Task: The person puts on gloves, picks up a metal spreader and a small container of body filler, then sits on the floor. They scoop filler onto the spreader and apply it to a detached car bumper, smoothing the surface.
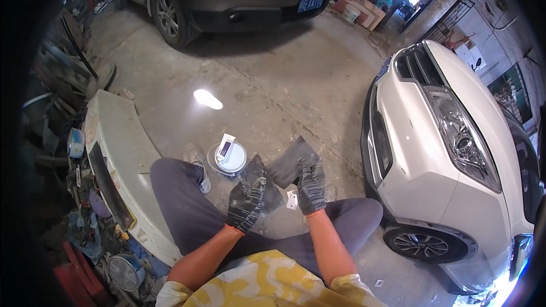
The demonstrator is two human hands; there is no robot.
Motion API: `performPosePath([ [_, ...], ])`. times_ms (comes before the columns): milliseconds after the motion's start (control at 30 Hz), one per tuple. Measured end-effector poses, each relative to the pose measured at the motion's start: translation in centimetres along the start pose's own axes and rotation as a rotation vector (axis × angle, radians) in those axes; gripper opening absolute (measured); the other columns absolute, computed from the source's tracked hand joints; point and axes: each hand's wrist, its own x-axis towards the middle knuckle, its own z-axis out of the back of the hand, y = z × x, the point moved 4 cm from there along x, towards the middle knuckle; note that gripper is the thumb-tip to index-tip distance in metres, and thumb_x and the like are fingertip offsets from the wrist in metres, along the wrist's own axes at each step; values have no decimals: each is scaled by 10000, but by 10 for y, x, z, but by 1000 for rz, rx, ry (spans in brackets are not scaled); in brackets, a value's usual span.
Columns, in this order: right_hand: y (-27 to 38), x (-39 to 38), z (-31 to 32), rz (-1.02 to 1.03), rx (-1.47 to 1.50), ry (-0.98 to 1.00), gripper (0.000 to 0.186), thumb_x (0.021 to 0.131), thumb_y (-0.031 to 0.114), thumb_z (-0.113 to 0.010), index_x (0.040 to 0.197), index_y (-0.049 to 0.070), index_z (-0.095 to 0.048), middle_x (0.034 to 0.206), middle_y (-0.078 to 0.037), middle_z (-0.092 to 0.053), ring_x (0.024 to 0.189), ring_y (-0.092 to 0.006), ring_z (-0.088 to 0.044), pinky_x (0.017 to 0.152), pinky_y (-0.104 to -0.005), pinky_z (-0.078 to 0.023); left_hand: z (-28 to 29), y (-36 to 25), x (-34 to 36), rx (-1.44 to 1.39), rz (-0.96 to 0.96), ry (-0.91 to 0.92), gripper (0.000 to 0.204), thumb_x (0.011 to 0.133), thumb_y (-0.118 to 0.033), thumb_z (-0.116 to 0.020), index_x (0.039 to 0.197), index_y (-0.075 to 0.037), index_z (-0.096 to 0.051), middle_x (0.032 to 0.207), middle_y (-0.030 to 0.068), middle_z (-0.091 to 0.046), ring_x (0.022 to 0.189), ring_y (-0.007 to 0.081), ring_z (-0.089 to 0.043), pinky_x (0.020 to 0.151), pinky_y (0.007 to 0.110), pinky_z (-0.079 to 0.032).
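Observation:
My left hand [245, 202], in a dark work glove with an orange cuff, grips a dark, smeared flat sheet [254, 171]. Part of it shows beyond the fingers, and a dark corner [273, 198] also shows beside the palm. My right hand [311, 186], gloved the same way, is closed on the lower edge of a dark grey rectangular sheet [292, 161]. The sheets come close together between my hands; whether they touch I cannot tell. Just beyond my left hand, a round can [233, 161] stands on the floor with a small white-and-dark box [226, 148] on its lid.
A cream bumper [122, 136] lies at my left beside piled parts and another can [125, 272]. A white car [418, 148] stands close on the right, a grey car [244, 0] ahead. A small white card [292, 199] lies on the concrete floor [273, 79].

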Motion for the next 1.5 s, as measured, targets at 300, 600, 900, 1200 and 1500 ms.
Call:
performPosePath([
  [300,18,-14,-10,210,-666,333,344,876,54,-479,1211,11,-548,1279,-217,-492,1196,-376,-453,1053,-418,-329,-2,1,28,44,56,78,239,903,-210,-584,974,12,-635,893,174,-668,815,305,-638,687,356,-471],
  [600,48,-6,-2,577,-773,163,407,854,144,-493,1223,-28,-499,1245,-288,-496,1105,-407,-518,964,-449,-405,-5,-17,28,109,-80,164,244,907,-121,-571,1111,10,-600,1013,112,-667,880,199,-629,766,300,-477],
  [900,18,-25,-13,562,-753,847,454,820,135,-481,1242,-33,-483,1152,-259,-555,918,-376,-590,808,-429,-476,21,-3,50,-12,-12,87,233,920,-106,-554,1114,14,-602,1017,102,-664,885,168,-614,776,285,-471],
  [1200,1,-8,-6,-227,143,334,415,898,83,-582,1274,13,-424,1008,-42,-615,896,-98,-563,798,-253,-469,8,21,35,-192,37,4,237,933,-128,-517,1090,31,-598,1047,157,-642,946,253,-612,800,332,-469],
  [1500,17,-25,-36,3,-201,262,744,880,267,-610,1398,-76,-199,1258,-285,-453,1179,-328,-476,1005,-379,-356,-15,18,11,-446,131,171,204,923,-115,-548,1020,46,-627,885,81,-655,779,93,-587,678,267,-477],
])
